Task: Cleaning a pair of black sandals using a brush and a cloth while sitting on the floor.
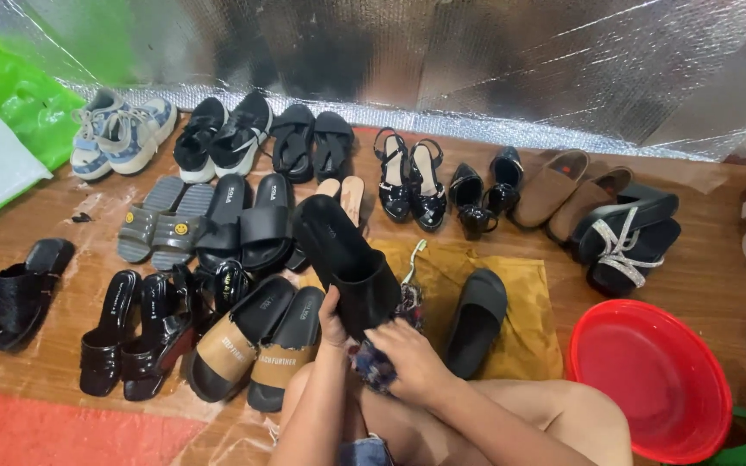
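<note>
My left hand [331, 321] grips the heel end of a black slide sandal [347, 259], held up and tilted over a yellow cloth [524, 328] on the wooden floor. My right hand [409, 358] presses a dark patterned rag [379, 367] against the sandal's strap. The matching black slide [475, 319] lies on the yellow cloth just to the right. My bare knees show at the bottom of the view.
Rows of shoes cover the floor: pale sneakers [121, 131], black sneakers [222, 134], grey slides [164, 223], tan-strapped slides [256, 341], black heels [412, 185], brown loafers [567, 192]. A red basin [649, 380] sits right. Silver foil sheeting backs the scene; a green bag [23, 99] lies left.
</note>
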